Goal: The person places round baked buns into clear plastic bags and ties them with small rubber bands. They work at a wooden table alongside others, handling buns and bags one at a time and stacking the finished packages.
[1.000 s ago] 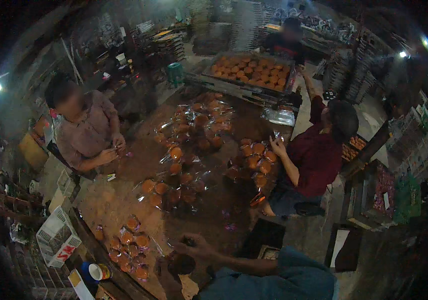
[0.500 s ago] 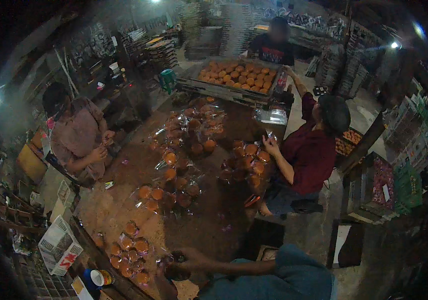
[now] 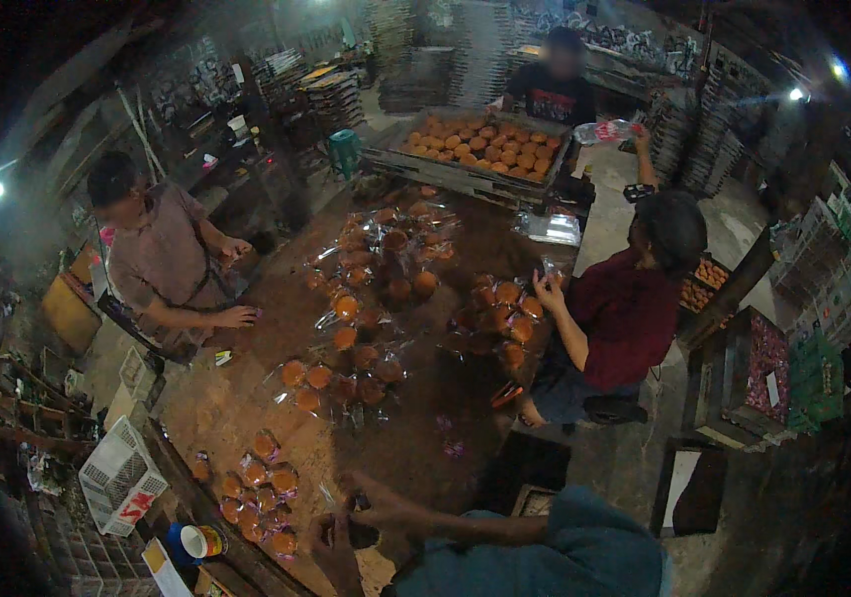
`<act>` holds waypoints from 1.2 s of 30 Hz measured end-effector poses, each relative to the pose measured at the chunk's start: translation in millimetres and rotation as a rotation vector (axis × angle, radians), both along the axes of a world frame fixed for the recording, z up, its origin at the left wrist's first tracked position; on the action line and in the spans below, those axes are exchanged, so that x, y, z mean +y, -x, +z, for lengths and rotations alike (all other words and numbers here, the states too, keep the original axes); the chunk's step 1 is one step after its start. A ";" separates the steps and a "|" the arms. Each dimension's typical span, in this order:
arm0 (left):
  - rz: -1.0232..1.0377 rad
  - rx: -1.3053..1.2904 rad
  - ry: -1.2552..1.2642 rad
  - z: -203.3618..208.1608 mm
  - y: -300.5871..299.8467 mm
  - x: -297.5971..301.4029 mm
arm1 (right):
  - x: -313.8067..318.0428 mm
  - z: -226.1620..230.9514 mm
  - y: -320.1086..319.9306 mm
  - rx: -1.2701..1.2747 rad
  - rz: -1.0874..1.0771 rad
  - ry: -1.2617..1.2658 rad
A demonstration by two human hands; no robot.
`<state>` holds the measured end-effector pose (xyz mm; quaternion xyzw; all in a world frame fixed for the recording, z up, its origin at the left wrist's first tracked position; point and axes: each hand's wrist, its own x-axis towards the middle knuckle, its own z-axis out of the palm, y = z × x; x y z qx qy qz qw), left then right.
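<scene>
At the table's near edge, my left hand (image 3: 334,554) and my right hand (image 3: 382,505) are closed about a dark round cake (image 3: 366,535). My right arm, in a teal sleeve, reaches in from the lower right. A glint of clear wrapper shows above my fingers, which are dim and partly hidden. Left of my hands lies a cluster of round orange-brown cakes (image 3: 261,488) in clear and purplish wrappers. Farther up the brown table (image 3: 425,398) are several more heaps of wrapped cakes (image 3: 356,373).
A large tray (image 3: 385,157) of unwrapped cakes stands at the far end. Co-workers sit left and right; another person is behind the tray. The right one holds up a clear bottle (image 3: 609,131). A white basket (image 3: 122,478) and a cup (image 3: 201,542) are beyond the left edge.
My hands have shifted slightly around the dark cake. The right co-worker's raised hand has swung right with the bottle. The left co-worker has put one hand down on the table.
</scene>
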<state>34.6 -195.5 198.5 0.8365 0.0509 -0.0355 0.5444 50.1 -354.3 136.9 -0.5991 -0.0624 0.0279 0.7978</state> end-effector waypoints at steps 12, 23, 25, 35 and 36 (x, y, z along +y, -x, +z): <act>-0.020 -0.001 0.270 -4.7 -1.1 4.4 | 2.3 11.5 1.6 0.099 0.123 0.057; -0.130 -0.265 -0.010 2.1 -4.4 -10.8 | 0.1 15.7 -9.9 0.110 -0.250 0.129; -0.258 -0.415 -0.247 6.5 -4.9 -12.6 | -1.3 1.6 -11.0 0.206 -0.178 0.113; -0.046 -0.019 0.009 14.3 -11.5 9.8 | -14.6 34.8 -3.4 -0.294 -0.115 0.368; -0.013 0.031 0.140 15.3 -9.7 7.2 | -17.1 38.2 -3.5 -0.228 -0.087 0.360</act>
